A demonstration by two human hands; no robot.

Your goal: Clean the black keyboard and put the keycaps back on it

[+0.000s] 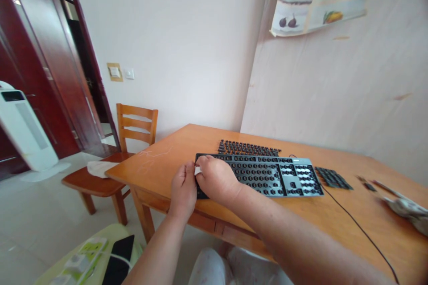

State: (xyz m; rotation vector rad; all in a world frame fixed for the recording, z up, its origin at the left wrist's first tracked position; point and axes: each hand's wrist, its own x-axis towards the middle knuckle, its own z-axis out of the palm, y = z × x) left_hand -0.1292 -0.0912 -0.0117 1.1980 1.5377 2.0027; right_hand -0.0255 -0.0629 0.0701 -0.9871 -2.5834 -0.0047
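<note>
A black keyboard (257, 173) with its keycaps off lies on the wooden table, its bare switch sockets showing. At its left end my left hand (183, 187) is closed around the edge, the fingertips partly hidden. My right hand (217, 176) reaches across and covers the upper left corner of the keyboard, fingers pinched on a small white piece (197, 170) that looks like tissue or cloth. Behind the keyboard stand rows of loose black keycaps (249, 148). Another group of keycaps (333, 178) lies to the right of the number pad.
The keyboard cable (363, 229) runs toward the table's front right. Pen-like items (388, 188) and a crumpled bag (409, 211) lie at the right. A wooden chair (137, 122) stands left of the table (160, 156). A stool (115, 234) holds a power strip (95, 247) and a dark flat object.
</note>
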